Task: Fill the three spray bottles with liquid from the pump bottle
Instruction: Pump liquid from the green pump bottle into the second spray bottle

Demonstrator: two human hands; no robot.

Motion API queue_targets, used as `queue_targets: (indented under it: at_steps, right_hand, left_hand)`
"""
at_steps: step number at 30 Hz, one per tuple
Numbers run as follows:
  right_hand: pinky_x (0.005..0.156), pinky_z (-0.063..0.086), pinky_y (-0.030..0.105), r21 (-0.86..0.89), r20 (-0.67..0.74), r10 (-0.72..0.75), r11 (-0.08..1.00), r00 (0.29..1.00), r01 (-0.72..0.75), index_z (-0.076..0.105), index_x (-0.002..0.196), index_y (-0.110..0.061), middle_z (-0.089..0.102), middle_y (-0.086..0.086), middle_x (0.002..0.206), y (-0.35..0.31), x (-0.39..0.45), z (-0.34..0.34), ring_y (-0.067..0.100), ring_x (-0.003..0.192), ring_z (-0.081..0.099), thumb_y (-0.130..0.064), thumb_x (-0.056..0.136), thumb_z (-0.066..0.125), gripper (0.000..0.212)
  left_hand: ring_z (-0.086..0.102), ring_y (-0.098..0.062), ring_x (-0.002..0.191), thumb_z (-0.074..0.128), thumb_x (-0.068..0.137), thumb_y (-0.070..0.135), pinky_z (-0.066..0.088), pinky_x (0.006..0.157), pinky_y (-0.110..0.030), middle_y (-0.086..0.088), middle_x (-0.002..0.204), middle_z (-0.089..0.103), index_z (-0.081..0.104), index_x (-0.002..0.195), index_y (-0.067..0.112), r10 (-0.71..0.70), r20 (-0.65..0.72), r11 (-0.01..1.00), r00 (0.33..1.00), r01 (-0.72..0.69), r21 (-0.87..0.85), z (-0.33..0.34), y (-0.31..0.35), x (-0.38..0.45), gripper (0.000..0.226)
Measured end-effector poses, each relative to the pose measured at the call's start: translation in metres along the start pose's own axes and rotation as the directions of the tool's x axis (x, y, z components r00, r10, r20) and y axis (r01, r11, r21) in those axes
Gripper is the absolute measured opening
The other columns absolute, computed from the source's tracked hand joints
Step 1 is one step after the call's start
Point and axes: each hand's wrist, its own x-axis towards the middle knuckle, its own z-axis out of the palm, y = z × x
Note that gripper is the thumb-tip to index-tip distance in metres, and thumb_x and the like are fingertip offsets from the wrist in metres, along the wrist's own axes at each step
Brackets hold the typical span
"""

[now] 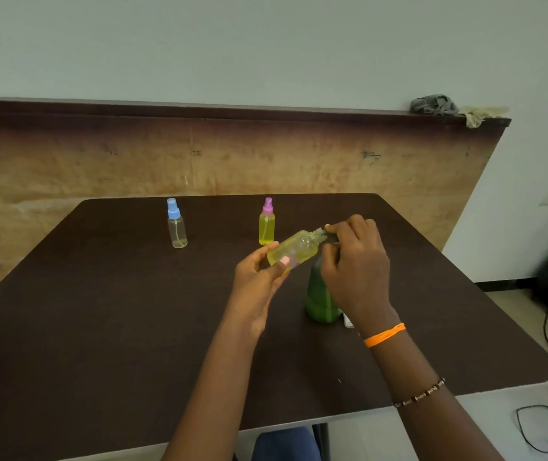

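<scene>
Above the middle of the dark brown worktop (99, 311), the left hand (259, 284) grips an uncapped yellow spray bottle (294, 251) by its lower end, thumb across the front, and holds it tilted so its open neck points up and to the right. That neck meets the spout of the green pump bottle (320, 294), which stands upright on the worktop just right of centre. The right hand (355, 261) is curled over the pump head, fingertips pressing on the nozzle beside the yellow bottle's mouth; most of the pump top is hidden under the fingers. An orange band (385, 335) circles the right wrist and a beaded bracelet (420, 392) sits further up the forearm.

Toward the far edge of the worktop stand two more spray bottles, upright and well apart: a clear one with a blue cap (176, 224) to the left, showing only a little liquid at its base, and a yellow one with a pink cap (267, 224) nearer the hands. A small white object (348, 321) lies just beside the pump bottle's base, half hidden by the right wrist. Grey and pale rags (435, 105) sit on the ledge behind.
</scene>
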Motion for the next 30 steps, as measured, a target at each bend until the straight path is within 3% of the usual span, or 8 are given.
queue_targets:
  at_steps: [4,7,10,15,20,25,28,30]
  right_hand:
    - [0.069,0.046,0.031,0.000,-0.071,-0.040,0.999,0.997,0.040,0.067,0.098,0.007,0.060,0.015,0.085,0.003,-0.014,0.009,0.024,0.081,0.048,-0.001,0.077,0.041,0.034]
    - [0.054,0.045,0.034,-0.021,-0.057,-0.060,0.998,0.997,0.059,0.066,0.083,0.003,0.056,0.012,0.076,0.004,-0.003,0.008,0.024,0.072,0.049,-0.002,0.078,0.042,0.025]
    - [0.053,0.039,0.029,-0.022,-0.052,-0.052,0.998,0.997,0.051,0.064,0.075,0.000,0.056,0.010,0.074,0.006,0.009,0.002,0.022,0.070,0.049,-0.006,0.080,0.041,0.024]
    - [0.062,0.044,0.029,0.029,-0.121,0.018,0.999,0.993,-0.015,0.068,0.088,0.003,0.058,0.012,0.079,0.006,-0.009,0.014,0.022,0.075,0.048,0.002,0.078,0.041,0.029]
    - [0.054,0.034,0.026,0.044,-0.108,0.011,0.999,0.994,-0.006,0.062,0.071,-0.001,0.054,0.010,0.071,0.009,0.008,0.015,0.019,0.070,0.043,-0.001,0.079,0.040,0.023]
    - [0.062,0.033,0.021,0.091,-0.096,0.058,0.995,0.994,-0.049,0.064,0.076,-0.001,0.056,0.011,0.075,0.008,0.007,0.012,0.020,0.074,0.045,-0.001,0.078,0.038,0.026]
    - [0.072,0.045,0.029,0.085,-0.184,0.054,0.996,0.981,-0.038,0.067,0.089,0.006,0.057,0.017,0.079,0.006,-0.012,0.022,0.023,0.077,0.044,0.008,0.081,0.036,0.032]
    - [0.071,0.048,0.036,0.088,-0.184,0.054,0.995,0.981,-0.038,0.066,0.089,0.007,0.056,0.018,0.079,0.007,-0.012,0.025,0.025,0.077,0.044,0.009,0.081,0.035,0.032]
  left_hand:
    - [0.061,-0.014,0.105,0.056,0.088,-0.002,0.051,0.083,-0.023,-0.006,0.115,0.063,0.050,0.129,0.005,-0.010,-0.008,1.000,1.000,0.011,0.016,-0.001,-0.002,0.000,0.042]
    - [0.061,-0.013,0.104,0.057,0.088,-0.001,0.051,0.083,-0.023,-0.006,0.115,0.063,0.051,0.129,0.005,-0.009,-0.009,1.000,1.000,0.009,0.023,-0.001,-0.002,-0.002,0.042]
    - [0.061,-0.014,0.104,0.056,0.088,-0.001,0.051,0.083,-0.023,-0.005,0.114,0.063,0.051,0.128,0.005,0.001,-0.006,1.000,1.000,-0.001,0.017,-0.002,-0.001,-0.001,0.041]
    - [0.061,-0.014,0.106,0.057,0.087,-0.002,0.051,0.082,-0.023,-0.006,0.117,0.062,0.051,0.128,0.006,-0.011,-0.006,1.000,1.000,0.011,0.013,0.001,-0.002,-0.001,0.042]
    - [0.061,-0.015,0.105,0.056,0.088,-0.003,0.051,0.082,-0.023,-0.007,0.116,0.062,0.051,0.127,0.005,-0.002,-0.014,1.000,1.000,0.002,0.015,0.002,0.001,0.000,0.041]
    - [0.060,-0.015,0.107,0.058,0.086,-0.002,0.051,0.083,-0.023,-0.007,0.120,0.061,0.053,0.126,0.007,0.003,-0.014,1.000,1.000,-0.002,0.006,-0.001,0.002,0.000,0.042]
    - [0.061,-0.014,0.106,0.059,0.086,-0.002,0.052,0.083,-0.023,-0.007,0.119,0.061,0.053,0.126,0.007,-0.008,-0.006,1.000,1.000,0.009,0.013,0.001,0.000,0.001,0.042]
    - [0.061,-0.014,0.106,0.059,0.085,-0.002,0.052,0.082,-0.022,-0.007,0.118,0.062,0.052,0.128,0.006,-0.017,-0.004,1.000,1.000,0.017,0.008,0.002,-0.002,0.001,0.044]
